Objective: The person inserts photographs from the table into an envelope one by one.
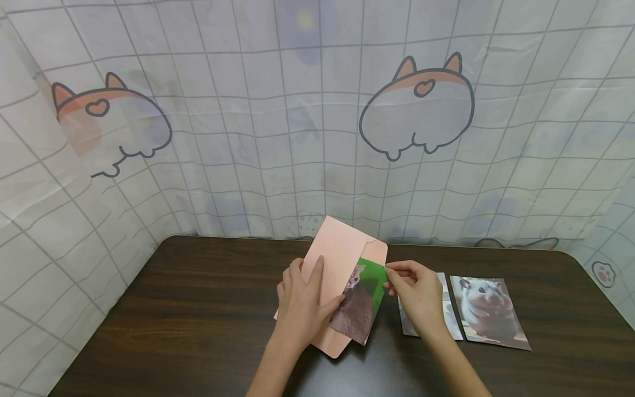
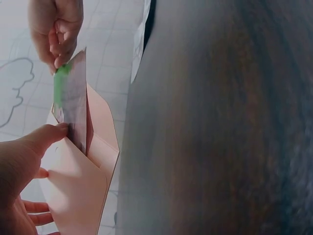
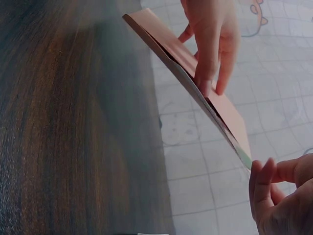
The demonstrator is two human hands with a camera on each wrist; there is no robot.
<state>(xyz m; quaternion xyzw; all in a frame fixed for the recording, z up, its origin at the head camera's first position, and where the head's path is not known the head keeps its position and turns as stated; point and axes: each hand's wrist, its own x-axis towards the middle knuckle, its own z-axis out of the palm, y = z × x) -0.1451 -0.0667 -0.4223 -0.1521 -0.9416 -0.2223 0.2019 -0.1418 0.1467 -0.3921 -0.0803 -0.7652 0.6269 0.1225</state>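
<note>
A pink envelope (image 1: pixel 333 251) is tilted above the table, its opening facing right. My left hand (image 1: pixel 301 300) holds the envelope, the thumb at its opening and the other fingers spread over its outer face. Partly inside the envelope is a photo card (image 1: pixel 358 309) of a grey cat on a green background. My right hand (image 1: pixel 418 295) pinches the green corner of this card between thumb and fingers. In the left wrist view, the card (image 2: pixel 73 95) sticks out of the opened envelope (image 2: pixel 78 186). From the right wrist, the envelope (image 3: pixel 227 110) appears nearly edge-on.
A photo card of a hamster (image 1: pixel 488 311) lies on the dark wooden table (image 1: pixel 173 320) at the right. Beside it another card (image 1: pixel 452 317) is partly covered by my right hand. A white gridded curtain (image 1: pixel 248 138) with cartoon drawings hangs behind the table.
</note>
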